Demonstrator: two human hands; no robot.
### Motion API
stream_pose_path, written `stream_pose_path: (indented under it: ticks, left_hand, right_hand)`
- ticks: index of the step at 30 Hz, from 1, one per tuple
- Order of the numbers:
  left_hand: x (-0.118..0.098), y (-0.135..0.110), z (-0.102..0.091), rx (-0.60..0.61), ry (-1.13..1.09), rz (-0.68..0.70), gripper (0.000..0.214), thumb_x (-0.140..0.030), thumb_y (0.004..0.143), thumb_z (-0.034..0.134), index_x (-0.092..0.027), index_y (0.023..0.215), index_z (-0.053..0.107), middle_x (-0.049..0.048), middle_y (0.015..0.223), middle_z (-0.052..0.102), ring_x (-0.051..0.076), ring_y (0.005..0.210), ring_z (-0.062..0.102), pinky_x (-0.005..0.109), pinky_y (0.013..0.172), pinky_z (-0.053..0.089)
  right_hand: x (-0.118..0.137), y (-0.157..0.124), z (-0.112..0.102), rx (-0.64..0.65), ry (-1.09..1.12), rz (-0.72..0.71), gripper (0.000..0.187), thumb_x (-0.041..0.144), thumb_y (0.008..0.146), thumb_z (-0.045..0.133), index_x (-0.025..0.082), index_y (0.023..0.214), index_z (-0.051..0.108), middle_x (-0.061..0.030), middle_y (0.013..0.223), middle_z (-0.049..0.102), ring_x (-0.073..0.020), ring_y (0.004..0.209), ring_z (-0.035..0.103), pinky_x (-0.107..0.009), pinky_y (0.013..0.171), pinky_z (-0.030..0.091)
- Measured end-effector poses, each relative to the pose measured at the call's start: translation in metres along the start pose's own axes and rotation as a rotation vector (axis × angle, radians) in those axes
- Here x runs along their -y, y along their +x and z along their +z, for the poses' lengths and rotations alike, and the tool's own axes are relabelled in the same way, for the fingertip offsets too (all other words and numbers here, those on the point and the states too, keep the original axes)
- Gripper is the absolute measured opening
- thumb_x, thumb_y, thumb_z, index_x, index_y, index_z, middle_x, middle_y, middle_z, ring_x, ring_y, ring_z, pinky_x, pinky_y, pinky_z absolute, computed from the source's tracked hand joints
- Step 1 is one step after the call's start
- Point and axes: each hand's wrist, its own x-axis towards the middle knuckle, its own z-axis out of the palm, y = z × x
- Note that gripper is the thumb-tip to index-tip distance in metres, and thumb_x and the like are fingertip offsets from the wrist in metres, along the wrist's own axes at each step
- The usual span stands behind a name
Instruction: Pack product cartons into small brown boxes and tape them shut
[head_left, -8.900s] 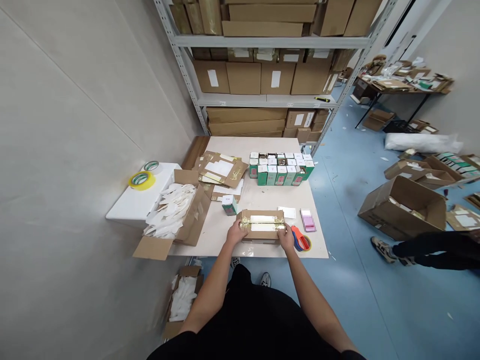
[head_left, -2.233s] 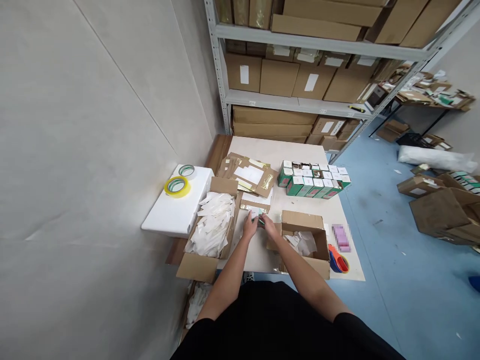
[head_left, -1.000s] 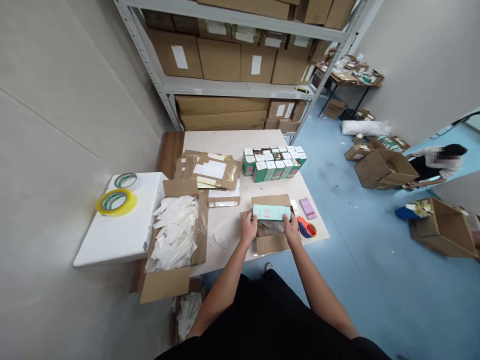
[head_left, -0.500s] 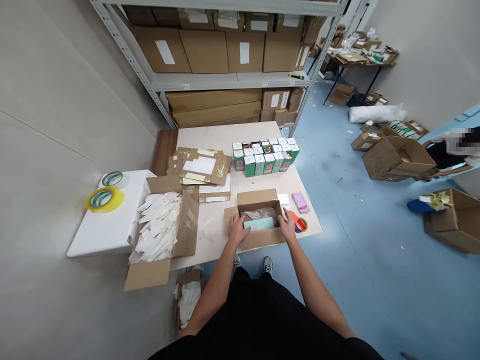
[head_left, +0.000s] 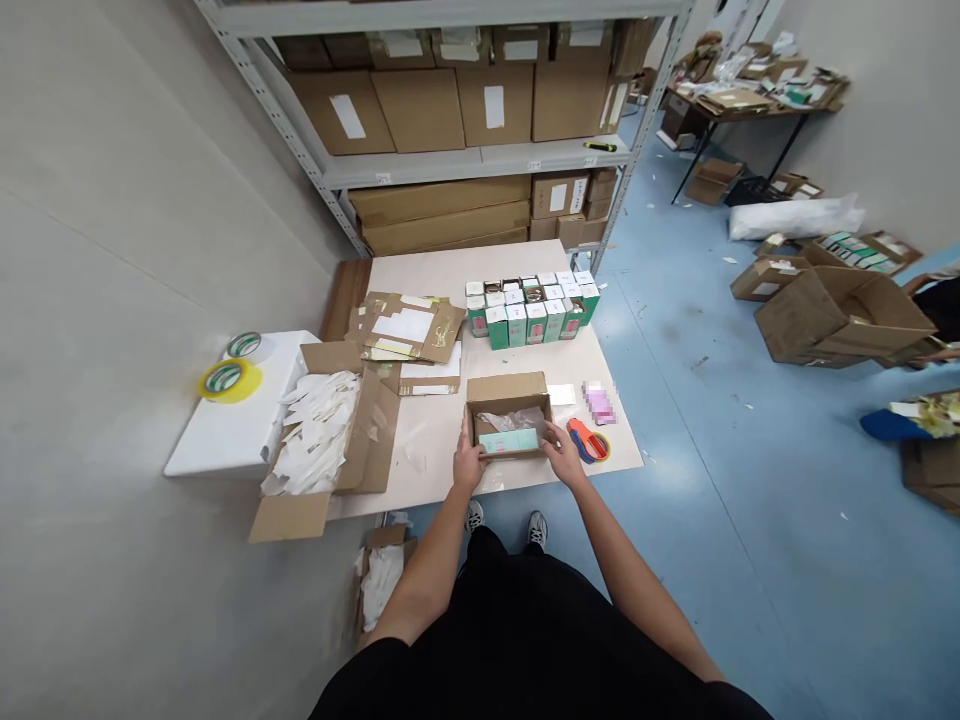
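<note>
Near the front edge of the table, a small cardboard box [head_left: 507,385] stands with its top open and its back flap raised. Inside it lie a pale green carton [head_left: 510,441] and crumpled clear plastic [head_left: 516,420]. My left hand [head_left: 469,462] grips the box's front left corner, thumb over the rim. At the front right corner my right hand [head_left: 563,456] holds the box, fingers at its side. Just right of that hand is an orange and blue tape dispenser [head_left: 588,440]. A white card [head_left: 561,395] lies beside the box.
Rows of green-and-white cartons [head_left: 534,318] stand behind the box. Flattened cardboard [head_left: 409,325] is stacked at back left. A large box of white paper strips [head_left: 319,435] stands left. Pink packets [head_left: 598,402] lie right. Shelving [head_left: 450,168] rises behind the table [head_left: 427,450].
The box's left and front flaps, spread outward before, no longer stick out. Both hands have closed in on the box's front corners. The whole view has shifted slightly.
</note>
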Motion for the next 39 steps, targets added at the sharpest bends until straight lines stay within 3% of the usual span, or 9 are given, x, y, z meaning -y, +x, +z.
stream_pose_path:
  ticks: [7, 15, 22, 29, 34, 39]
  left_hand:
    - [-0.009, -0.056, 0.008, -0.130, -0.126, -0.024, 0.003, -0.020, 0.084, 0.075, -0.021, 0.082, 0.074, 0.0002, 0.176, 0.014, 0.038, 0.154, 0.032, 0.052, 0.122, 0.037]
    - [0.006, -0.119, -0.013, -0.196, -0.170, -0.164, 0.003, -0.023, 0.084, 0.075, -0.023, 0.081, 0.074, -0.0014, 0.174, 0.020, 0.034, 0.156, 0.030, 0.050, 0.125, 0.034]
    - [0.046, -0.159, -0.039, -0.337, -0.171, -0.242, 0.007, -0.023, 0.085, 0.074, -0.022, 0.078, 0.073, 0.0043, 0.171, 0.029, 0.038, 0.153, 0.035, 0.054, 0.119, 0.040]
    - [0.086, -0.186, -0.055, -0.381, -0.146, -0.258, 0.005, -0.021, 0.085, 0.072, -0.022, 0.080, 0.072, 0.0004, 0.173, 0.024, 0.039, 0.151, 0.036, 0.056, 0.113, 0.045]
    - [0.097, -0.191, -0.056, -0.365, -0.160, -0.237, 0.006, -0.017, 0.081, 0.078, -0.020, 0.079, 0.074, -0.0023, 0.176, 0.008, 0.038, 0.151, 0.036, 0.055, 0.112, 0.044]
    - [0.105, -0.193, -0.055, -0.352, -0.208, -0.222, 0.005, -0.018, 0.081, 0.079, -0.020, 0.078, 0.076, -0.0030, 0.176, 0.007, 0.038, 0.150, 0.036, 0.053, 0.112, 0.044]
  right_hand:
    - [0.001, 0.005, 0.016, 0.134, -0.025, -0.038, 0.058, 0.047, 0.084, 0.064, 0.024, 0.137, 0.066, -0.0123, 0.143, 0.063, -0.0336, 0.134, 0.057, -0.051, 0.109, 0.050]
    - [0.021, 0.007, 0.079, 0.339, -0.101, -0.170, 0.053, 0.043, 0.086, 0.063, 0.025, 0.135, 0.067, -0.0112, 0.143, 0.063, -0.0320, 0.134, 0.057, -0.049, 0.107, 0.052]
    - [0.063, 0.002, 0.175, 0.509, -0.156, -0.336, 0.050, 0.039, 0.087, 0.063, 0.026, 0.134, 0.067, -0.0101, 0.144, 0.062, -0.0298, 0.131, 0.059, -0.045, 0.103, 0.055]
    - [0.116, 0.007, 0.305, 0.678, -0.371, -0.662, 0.051, 0.027, 0.088, 0.063, 0.023, 0.139, 0.063, -0.0115, 0.146, 0.061, -0.0269, 0.131, 0.059, -0.045, 0.110, 0.049]
    - [0.135, 0.000, 0.390, 0.798, -0.755, -0.763, 0.045, 0.027, 0.090, 0.066, 0.019, 0.134, 0.067, -0.0125, 0.141, 0.065, -0.0276, 0.133, 0.056, -0.042, 0.116, 0.041]
    - [0.138, -0.004, 0.439, 0.824, -1.202, -0.749, 0.048, 0.030, 0.091, 0.067, 0.020, 0.138, 0.066, -0.0122, 0.136, 0.068, -0.0311, 0.128, 0.055, -0.040, 0.108, 0.042]
